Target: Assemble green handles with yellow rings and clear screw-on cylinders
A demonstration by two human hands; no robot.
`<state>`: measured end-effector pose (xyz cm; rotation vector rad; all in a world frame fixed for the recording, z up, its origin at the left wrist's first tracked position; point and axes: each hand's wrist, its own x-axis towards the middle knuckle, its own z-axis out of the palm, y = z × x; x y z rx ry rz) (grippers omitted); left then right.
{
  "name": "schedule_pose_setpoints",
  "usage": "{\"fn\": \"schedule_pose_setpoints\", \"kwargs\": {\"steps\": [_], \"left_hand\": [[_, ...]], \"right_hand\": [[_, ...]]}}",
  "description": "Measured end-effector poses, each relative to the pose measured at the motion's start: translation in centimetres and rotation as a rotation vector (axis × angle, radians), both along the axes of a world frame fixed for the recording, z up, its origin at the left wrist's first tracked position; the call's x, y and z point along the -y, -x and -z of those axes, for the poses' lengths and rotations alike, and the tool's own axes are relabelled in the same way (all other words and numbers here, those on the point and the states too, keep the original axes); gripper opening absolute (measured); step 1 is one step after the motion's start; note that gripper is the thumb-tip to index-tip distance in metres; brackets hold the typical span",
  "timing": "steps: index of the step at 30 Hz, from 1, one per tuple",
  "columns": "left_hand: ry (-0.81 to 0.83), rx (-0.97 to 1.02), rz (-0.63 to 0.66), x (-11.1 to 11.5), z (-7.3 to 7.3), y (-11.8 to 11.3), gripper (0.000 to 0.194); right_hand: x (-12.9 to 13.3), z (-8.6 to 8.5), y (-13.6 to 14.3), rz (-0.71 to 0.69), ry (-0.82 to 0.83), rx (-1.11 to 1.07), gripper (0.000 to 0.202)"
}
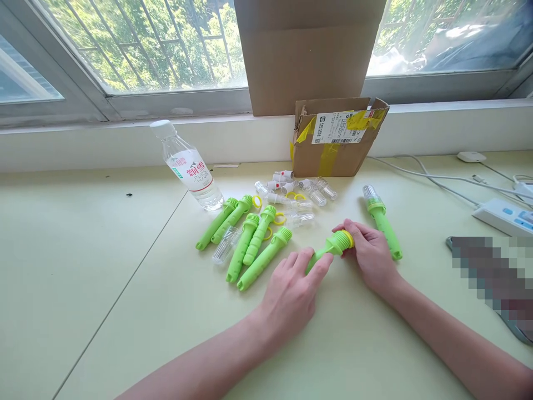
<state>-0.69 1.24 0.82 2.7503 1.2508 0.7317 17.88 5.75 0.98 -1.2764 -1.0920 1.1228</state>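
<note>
My left hand (289, 289) is closed round the lower part of a green plastic flashlight handle (334, 244), which lies tilted with its threaded end to the right. At that end, the thumb and fingers of my right hand (372, 258) pinch a yellow ring (348, 239) around the threads; its far side is hidden by the fingers. Several more green handles lie to the left, among them a nearby one (264, 260). Right of my right hand rests a green flashlight (382, 222) with a clear cap on its end.
Clear ribbed caps (227, 244), loose yellow rings (280, 218) and white lamp pieces (285, 176) are scattered behind the handles. A water bottle (194, 172) stands back left. A cardboard box (333, 150) is by the window wall. Power strip (506, 215), cables and a blurred phone-like object (491, 283) lie right.
</note>
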Motion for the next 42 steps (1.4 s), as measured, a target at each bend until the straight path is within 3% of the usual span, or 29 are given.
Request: {"fn": "schedule_pose_setpoints", "kwargs": {"steps": [9, 26, 42], "left_hand": [[-0.006, 0.009, -0.055, 0.08, -0.01, -0.06, 0.055], [-0.014, -0.025, -0.007, 0.29, -0.03, 0.05, 0.061], [-0.007, 0.02, 0.012, 0.36, 0.01, 0.06, 0.058]], "right_hand": [[1.01, -0.38, 0.24, -0.175, -0.081, 0.1, 0.039], [0.6, -0.19, 0.16, -0.129, 0.065, -0.029, 0.041], [0.9, -0.06, -0.05, -0.245, 0.003, 0.021, 0.046]]}}
